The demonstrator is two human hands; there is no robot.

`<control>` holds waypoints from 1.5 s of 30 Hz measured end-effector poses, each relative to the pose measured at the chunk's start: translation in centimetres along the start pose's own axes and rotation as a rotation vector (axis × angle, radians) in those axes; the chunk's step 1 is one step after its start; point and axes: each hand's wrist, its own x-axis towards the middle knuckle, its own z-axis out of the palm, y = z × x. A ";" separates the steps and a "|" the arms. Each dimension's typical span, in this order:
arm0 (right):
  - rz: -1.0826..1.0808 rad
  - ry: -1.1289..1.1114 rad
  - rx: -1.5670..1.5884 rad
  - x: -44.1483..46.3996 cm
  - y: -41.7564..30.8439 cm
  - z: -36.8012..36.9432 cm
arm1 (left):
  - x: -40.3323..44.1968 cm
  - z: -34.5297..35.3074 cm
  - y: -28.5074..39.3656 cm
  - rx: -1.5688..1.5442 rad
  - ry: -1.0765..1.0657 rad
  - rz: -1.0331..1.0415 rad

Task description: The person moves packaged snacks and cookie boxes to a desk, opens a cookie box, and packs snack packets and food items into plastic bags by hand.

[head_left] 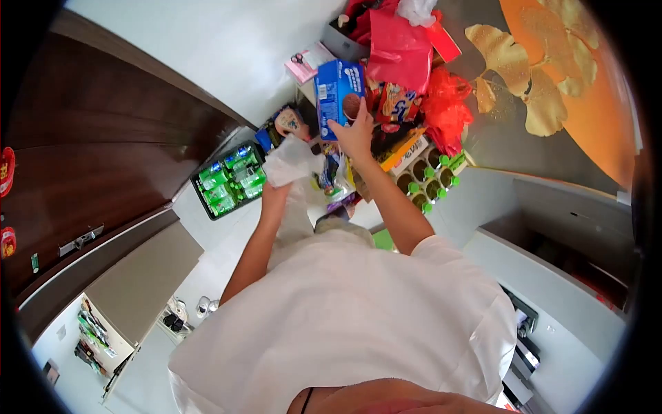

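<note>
A dark brown door [103, 131] fills the left side, and a panel [531, 90] with large gold leaves stands on the right. Between them, at the far end, goods crowd together in front of a white wall.

On the left, a black tray [234, 210] holds green bottles [241, 176] packed close together. On the right, a pack of dark bottles [433, 188] with green caps stands in rows. Behind, on the far side, a pink-red bag [400, 58] leans by a grey box [345, 45] with dark red material inside; nearer, to the right, sits a crumpled orange-red bag [445, 107], its contents unclear.

The white plastic bag [293, 162] hangs thin and creased at the centre left, right of the tray; whether it holds anything cannot be told. The left hand [276, 194] is closed on it, the fingers mostly hidden by the plastic.

The blue box [332, 83] is at the far centre, tilted, printed in white with a small pale label; its contents are out of sight. The right hand [356, 134] grips its near right corner, thumb on the near edge. Just left of it lies a small pink packet [310, 62] showing black scissors.
</note>
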 end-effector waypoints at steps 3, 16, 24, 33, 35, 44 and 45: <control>-0.245 -0.117 0.264 -7.0 -1.6 -1.4 | 1.2 -2.5 -2.0 -0.002 0.013 0.033; -0.329 -0.207 -0.063 -21.3 -6.4 2.5 | -1.2 -6.2 -0.7 -0.088 -0.197 0.011; 0.208 -0.134 0.875 -12.4 1.8 11.7 | 0.8 -10.0 -1.2 -0.264 -0.073 -0.255; 0.970 0.097 1.508 0.3 9.8 17.4 | -0.6 -12.1 0.3 -0.239 -0.095 -0.263; 0.984 0.154 1.460 0.2 10.3 17.3 | -0.7 -12.8 0.3 -0.215 -0.070 -0.284; 0.386 -0.249 1.414 -12.5 4.0 5.9 | -1.7 -14.4 -1.3 -0.386 -0.001 -0.168; 0.305 -0.337 1.428 -13.5 3.6 4.9 | -2.4 -14.6 -1.3 -0.402 0.013 -0.160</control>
